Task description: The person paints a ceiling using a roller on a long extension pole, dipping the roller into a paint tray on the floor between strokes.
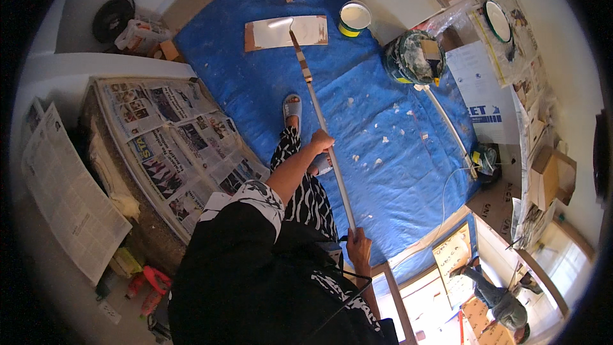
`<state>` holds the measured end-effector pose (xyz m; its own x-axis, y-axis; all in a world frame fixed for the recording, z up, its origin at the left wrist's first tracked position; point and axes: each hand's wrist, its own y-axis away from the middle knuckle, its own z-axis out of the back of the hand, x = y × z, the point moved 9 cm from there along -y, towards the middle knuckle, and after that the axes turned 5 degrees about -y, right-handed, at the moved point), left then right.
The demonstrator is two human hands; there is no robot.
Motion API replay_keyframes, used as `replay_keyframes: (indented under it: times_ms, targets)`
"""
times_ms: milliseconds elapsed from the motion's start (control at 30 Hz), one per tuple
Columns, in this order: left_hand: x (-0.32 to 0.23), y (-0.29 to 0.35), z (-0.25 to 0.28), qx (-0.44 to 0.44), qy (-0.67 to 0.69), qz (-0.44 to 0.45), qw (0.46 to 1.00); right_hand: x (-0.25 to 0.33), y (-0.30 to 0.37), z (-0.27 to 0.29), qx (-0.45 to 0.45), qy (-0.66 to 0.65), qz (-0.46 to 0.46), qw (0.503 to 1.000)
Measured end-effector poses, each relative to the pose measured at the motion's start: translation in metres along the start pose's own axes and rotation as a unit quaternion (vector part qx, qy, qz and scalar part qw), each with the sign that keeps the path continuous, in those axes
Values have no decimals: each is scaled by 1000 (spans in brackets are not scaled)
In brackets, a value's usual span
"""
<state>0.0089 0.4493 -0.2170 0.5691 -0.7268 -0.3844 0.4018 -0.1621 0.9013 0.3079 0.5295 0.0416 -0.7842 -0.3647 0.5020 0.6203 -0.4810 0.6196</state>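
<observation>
Both hands grip one long-handled paint roller, its pale pole (331,165) running away from me across the blue sheet. My left hand (323,140) is wrapped round the middle of the pole. Closer to my body, my right hand (359,247) is closed round its near end. At the far end, the white roller head (280,23) rests over a board (306,39) coated mostly white, with bare brown edges at its ends. To the right of the board stands a bucket (355,19) of pale paint with a yellow band.
Blue sheeting (383,172) with white flecks spreads over the floor. A paint-smeared dark bucket (415,57) and a pole lie to the right. Newspaper (179,147) covers a surface at left. Another person (504,306) is at the lower right, beyond an opening.
</observation>
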Motion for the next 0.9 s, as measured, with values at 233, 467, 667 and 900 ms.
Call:
replay_keyframes:
  times_ms: [233, 467, 667, 900]
  targets:
    - [81, 15, -76, 75, 37, 26, 996, -46, 60, 7, -13, 43, -32, 999]
    - [92, 55, -99, 67, -4, 11, 998, -78, 108, 19, -21, 66, -33, 997]
    - [115, 24, -114, 25, 61, -18, 998, -63, 113, 31, -17, 11, -59, 998]
    - [76, 1, -80, 16, 46, -40, 998, -39, 63, 26, -9, 38, -7, 999]
